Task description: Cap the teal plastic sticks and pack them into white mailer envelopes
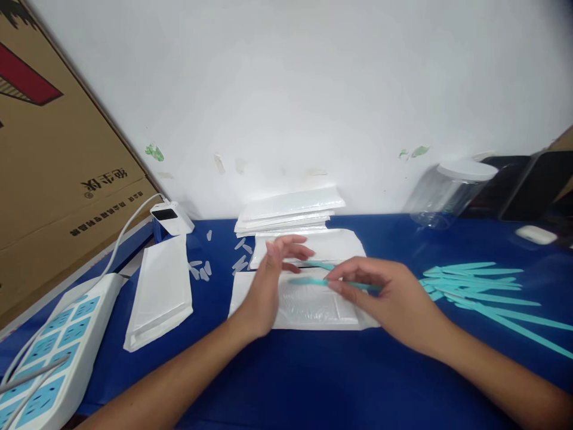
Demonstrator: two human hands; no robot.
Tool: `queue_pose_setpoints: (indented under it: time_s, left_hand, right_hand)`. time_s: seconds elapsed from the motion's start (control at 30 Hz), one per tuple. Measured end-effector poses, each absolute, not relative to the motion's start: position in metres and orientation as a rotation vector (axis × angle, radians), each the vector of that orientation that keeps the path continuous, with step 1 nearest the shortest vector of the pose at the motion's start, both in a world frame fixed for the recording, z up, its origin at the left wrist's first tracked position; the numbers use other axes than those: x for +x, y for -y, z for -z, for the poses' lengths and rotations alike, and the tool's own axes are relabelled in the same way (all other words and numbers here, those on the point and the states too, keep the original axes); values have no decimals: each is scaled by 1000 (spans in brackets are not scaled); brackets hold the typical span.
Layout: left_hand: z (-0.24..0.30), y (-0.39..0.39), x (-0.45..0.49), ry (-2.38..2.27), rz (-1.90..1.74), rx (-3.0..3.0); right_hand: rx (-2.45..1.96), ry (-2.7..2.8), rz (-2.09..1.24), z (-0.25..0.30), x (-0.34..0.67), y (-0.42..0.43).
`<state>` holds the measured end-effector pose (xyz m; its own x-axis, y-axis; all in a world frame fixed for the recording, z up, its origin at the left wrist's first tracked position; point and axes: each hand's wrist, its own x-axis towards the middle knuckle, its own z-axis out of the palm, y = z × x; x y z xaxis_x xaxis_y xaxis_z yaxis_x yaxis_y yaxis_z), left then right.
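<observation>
My right hand (380,289) pinches a slim teal plastic stick (316,281), blurred by motion, above a white padded mailer (308,307). The stick's other end shows under my palm. A second teal strip (320,264) lies just beyond, between my two hands; I cannot tell whether either hand touches it. My left hand (268,280) is held over the mailer's left part, fingers curved and apart, near the stick's left end. Another white mailer (340,242) lies behind, partly hidden by my left fingers. On the right, several similar teal sticks (478,283) lie fanned out.
Stacked white mailers (290,206) rest against the wall. A single mailer (161,280) lies left, near small translucent pieces (203,272), a power strip (67,340) and a white device (172,218). A clear jar (441,194) and a white case (536,235) stand at back right.
</observation>
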<state>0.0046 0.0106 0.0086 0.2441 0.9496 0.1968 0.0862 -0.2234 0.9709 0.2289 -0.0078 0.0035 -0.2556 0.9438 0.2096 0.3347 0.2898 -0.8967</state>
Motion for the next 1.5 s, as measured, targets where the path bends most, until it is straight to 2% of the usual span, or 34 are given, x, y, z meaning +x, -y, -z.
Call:
queue_pose_setpoints:
  time_s: [0.07, 0.2, 0.27, 0.37, 0.63, 0.8, 0.97, 1.23, 1.5]
  left_hand:
    - [-19, -26, -16, -1216, -1084, 1857]
    - [-37, -61, -71, -1822, -525, 2417]
    - [-39, -73, -96, -1855, -229, 2384]
    - [-35, -81, -119, -1766, -64, 2237]
    - [-9, -87, -118, -1749, -102, 2309]
    - [6, -93, -114, -1752, -198, 2422]
    - [-2, -92, -116, -1559, -277, 2361]
    - [-4, -95, -121, -1405, -263, 2348]
    - [-1, -100, -126, -1463, -235, 2378]
  right_hand:
    - [-1221, 1755, -816, 1, 240, -4]
    - [-1246, 1830, -724, 11, 253, -23]
    - [-1224, 1899, -720, 16, 252, -26]
    - [-1189, 1980, -672, 18, 251, -26]
    - [-1221, 1959, -236, 11, 284, -38]
    - [-1270, 1941, -242, 13, 292, -44]
    - [-1236, 2004, -268, 15, 289, -42]
    - [-1250, 2044, -294, 20, 289, -41]
    - [-1230, 2033, -257, 21, 291, -44]
